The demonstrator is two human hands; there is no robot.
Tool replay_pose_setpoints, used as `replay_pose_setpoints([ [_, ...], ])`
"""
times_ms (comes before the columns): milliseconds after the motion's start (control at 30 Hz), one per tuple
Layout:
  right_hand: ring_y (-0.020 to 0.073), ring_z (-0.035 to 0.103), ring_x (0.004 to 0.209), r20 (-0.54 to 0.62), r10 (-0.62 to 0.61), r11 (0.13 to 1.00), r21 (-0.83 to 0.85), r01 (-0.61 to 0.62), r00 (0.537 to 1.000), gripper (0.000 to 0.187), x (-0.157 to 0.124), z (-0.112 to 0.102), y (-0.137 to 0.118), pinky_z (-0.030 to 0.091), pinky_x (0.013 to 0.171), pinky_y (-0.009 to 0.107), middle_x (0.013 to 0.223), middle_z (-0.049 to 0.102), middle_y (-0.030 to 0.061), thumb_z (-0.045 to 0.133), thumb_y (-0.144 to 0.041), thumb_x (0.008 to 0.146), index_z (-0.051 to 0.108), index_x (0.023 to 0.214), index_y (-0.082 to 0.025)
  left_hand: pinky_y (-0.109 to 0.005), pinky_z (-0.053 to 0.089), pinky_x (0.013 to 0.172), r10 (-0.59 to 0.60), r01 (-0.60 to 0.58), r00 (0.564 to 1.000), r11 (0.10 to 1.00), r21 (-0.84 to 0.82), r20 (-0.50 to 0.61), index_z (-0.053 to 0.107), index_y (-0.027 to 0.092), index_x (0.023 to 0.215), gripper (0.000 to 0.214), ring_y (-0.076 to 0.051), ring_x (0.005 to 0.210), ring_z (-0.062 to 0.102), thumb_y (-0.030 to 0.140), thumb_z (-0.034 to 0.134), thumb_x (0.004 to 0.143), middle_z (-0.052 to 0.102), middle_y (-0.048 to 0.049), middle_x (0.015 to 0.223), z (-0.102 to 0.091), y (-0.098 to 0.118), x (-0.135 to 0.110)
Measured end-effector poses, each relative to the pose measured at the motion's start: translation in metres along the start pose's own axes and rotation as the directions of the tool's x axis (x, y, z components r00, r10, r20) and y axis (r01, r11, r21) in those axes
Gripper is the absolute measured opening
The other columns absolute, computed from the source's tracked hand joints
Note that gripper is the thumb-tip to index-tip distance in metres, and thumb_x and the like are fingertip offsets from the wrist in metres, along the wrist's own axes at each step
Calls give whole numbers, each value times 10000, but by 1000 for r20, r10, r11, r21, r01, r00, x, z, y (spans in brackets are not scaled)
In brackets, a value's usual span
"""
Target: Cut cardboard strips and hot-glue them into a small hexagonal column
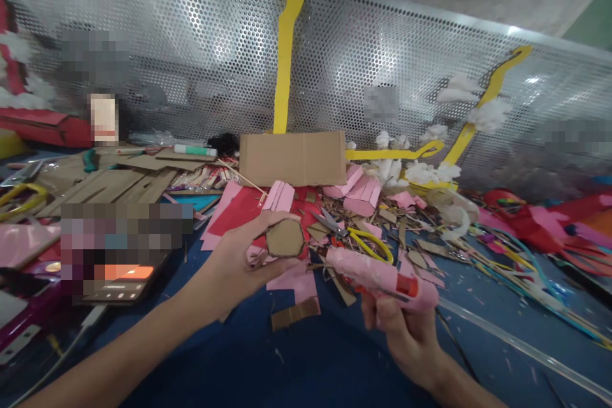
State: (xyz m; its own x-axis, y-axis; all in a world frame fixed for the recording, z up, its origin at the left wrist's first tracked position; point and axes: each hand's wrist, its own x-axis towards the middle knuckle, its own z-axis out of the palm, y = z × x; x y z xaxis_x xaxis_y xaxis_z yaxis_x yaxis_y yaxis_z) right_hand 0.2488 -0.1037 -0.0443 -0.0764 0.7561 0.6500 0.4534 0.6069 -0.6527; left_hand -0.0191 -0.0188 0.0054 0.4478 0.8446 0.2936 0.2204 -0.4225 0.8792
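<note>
The right hand (406,331) wraps its fingers tight around a pink glue gun (377,277), nozzle pointing toward the cardboard hexagon piece (285,238). That piece, a small cardboard shape with pink paper at its edges, sits in the left hand (239,261), thumb and fingers curled around it and pinching it from the sides, its flat face turned up. To do this step well, I judge the nozzle should meet the seam squarely while the left fingers stay clear of the hot tip (a light squeeze would do). Just behind the hexagon piece lie yellow-handled scissors (363,239) among pink and red paper scraps (239,207). Farther behind it stands a folded cardboard strip (292,158), then the perforated metal panel (191,44) with yellow cutouts.
</note>
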Motion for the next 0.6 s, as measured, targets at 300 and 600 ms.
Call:
replay_pose_setpoints([
  [300, 109, 504, 460, 38, 21, 1000, 5, -21, 999, 450, 0, -1, -1, 408, 428, 205, 555, 558, -38, 444, -453, 1123, 577, 755, -231, -311, 579, 986, 62, -61, 998, 997, 53, -32, 632, 293, 1358, 504, -224, 1136, 715, 370, 799, 889, 775, -13, 1253, 0, -6, -2],
  [600, 110, 491, 467, 29, 20, 1000, -10, -20, 999, 449, -4, -1, 3, 415, 445, 210, 564, 560, -33, 464, -440, 1116, 574, 735, -229, -315, 612, 961, 78, -75, 996, 995, 69, -47, 640, 291, 1353, 470, -242, 1179, 715, 370, 773, 909, 764, -31, 1305, 1, -10, 0],
])
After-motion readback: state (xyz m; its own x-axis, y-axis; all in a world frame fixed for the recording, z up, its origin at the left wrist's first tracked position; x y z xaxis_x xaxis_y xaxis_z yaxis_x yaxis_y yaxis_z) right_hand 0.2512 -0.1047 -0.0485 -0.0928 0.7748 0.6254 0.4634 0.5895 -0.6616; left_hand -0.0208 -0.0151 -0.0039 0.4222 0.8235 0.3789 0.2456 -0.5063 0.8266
